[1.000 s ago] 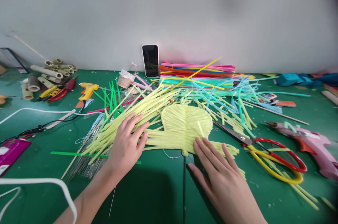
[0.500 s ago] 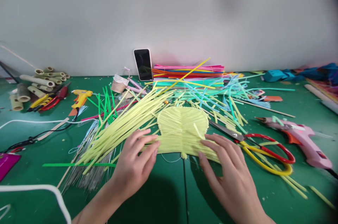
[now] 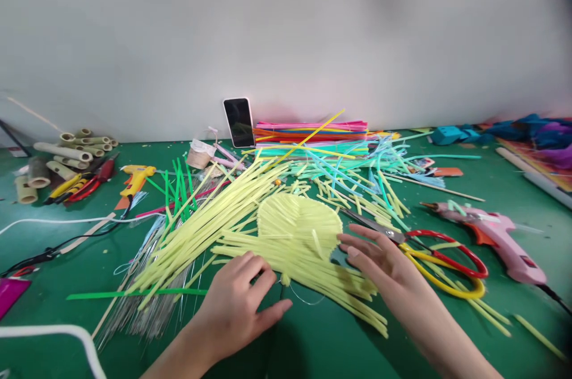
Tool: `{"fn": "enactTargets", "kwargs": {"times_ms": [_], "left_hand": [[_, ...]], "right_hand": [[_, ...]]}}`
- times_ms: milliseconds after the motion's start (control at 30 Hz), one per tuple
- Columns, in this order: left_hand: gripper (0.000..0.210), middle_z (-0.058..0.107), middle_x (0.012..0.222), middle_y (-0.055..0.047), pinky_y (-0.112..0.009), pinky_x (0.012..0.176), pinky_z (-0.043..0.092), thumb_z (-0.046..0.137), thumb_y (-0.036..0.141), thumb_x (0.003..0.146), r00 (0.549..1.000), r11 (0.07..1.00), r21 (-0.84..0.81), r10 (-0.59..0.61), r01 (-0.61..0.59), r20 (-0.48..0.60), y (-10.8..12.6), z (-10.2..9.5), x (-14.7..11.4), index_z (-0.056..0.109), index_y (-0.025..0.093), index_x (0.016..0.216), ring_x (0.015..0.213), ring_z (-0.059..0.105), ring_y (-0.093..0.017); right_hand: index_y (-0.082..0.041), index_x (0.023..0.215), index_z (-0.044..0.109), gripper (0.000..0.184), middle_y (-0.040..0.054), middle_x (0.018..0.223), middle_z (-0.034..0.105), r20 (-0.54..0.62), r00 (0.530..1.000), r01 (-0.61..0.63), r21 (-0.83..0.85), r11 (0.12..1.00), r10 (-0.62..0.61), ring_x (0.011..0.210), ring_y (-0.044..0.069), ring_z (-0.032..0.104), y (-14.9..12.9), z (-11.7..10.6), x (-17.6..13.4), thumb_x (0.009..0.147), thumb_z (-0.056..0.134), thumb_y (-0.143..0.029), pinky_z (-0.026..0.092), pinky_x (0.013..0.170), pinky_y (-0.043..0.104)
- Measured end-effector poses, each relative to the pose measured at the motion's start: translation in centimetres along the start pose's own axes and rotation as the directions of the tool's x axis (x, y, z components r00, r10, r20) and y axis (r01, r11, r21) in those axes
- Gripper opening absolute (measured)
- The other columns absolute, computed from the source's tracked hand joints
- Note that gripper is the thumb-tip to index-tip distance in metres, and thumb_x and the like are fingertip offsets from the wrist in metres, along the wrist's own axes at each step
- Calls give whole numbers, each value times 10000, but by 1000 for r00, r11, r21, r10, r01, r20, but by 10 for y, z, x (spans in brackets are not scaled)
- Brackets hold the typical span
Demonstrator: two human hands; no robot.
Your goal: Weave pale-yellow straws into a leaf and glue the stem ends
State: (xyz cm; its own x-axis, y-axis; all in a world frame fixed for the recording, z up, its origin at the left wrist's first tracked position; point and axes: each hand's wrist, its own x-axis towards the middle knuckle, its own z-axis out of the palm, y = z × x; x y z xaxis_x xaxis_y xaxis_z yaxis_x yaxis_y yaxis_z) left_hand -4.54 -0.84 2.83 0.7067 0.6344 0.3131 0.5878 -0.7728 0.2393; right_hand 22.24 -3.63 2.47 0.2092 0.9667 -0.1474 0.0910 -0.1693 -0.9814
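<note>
A pale yellow rounded piece made of pipe cleaners [image 3: 290,221] lies flat in front of me. Below it, a layer of long pale yellow stems [image 3: 348,295] fans out to both sides, with a small knob [image 3: 286,279] and a thin wire loop at the lower edge. A short loose bit rests on top. My left hand [image 3: 243,301] is at the lower left of the stems, fingers bent and thumb apart, with nothing seen in it. My right hand [image 3: 382,263] hovers by the piece's right edge, fingers apart and holding nothing.
Red-and-yellow-handled scissors [image 3: 447,254] and a pink glue gun [image 3: 504,236] lie on the right. Loose yellow pipe cleaners [image 3: 201,218] cover wires on the left. A phone [image 3: 239,123], coloured bundles [image 3: 313,134], a yellow glue gun [image 3: 136,181], pliers [image 3: 89,182] and bamboo tubes [image 3: 71,152] stand farther back.
The lower stems now spread into a wider fan, their right ends slanting toward me. My left hand has moved nearer to me and right; my right hand has lifted off the stems. The view has tilted.
</note>
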Motion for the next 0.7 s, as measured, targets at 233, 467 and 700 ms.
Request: {"fn": "enactTargets", "kwargs": {"times_ms": [233, 467, 700], "left_hand": [[292, 608, 801, -76, -374, 616, 505, 728, 424, 757, 993, 988, 108, -106, 111, -50, 14, 9, 2, 588, 180, 835, 728, 577, -251], [55, 591, 763, -43, -310, 627, 496, 547, 168, 853, 953, 973, -62, -229, 221, -197, 21, 6, 0, 556, 211, 821, 712, 589, -201], [89, 702, 848, -41, -305, 723, 582, 619, 308, 888, 852, 653, -669, -520, 355, -56, 6, -32, -1, 652, 225, 891, 812, 694, -205]], "right_hand": [[-249, 1382, 474, 564, 137, 1364, 616, 62, 979, -202, 405, 892, 194, 1130, 302, 667, -9, 0, 2, 869, 653, -403, 536, 1006, 461], [-230, 1378, 553, 501, 139, 1356, 616, 272, 962, -110, 388, 915, 0, 1232, 325, 586, -35, -21, -3, 923, 493, -430, 505, 1021, 496], [-271, 1344, 592, 451, 95, 1421, 562, 164, 984, -6, 421, 907, -70, 1287, 302, 538, -34, -36, 1, 957, 424, -431, 493, 1035, 459]]}}
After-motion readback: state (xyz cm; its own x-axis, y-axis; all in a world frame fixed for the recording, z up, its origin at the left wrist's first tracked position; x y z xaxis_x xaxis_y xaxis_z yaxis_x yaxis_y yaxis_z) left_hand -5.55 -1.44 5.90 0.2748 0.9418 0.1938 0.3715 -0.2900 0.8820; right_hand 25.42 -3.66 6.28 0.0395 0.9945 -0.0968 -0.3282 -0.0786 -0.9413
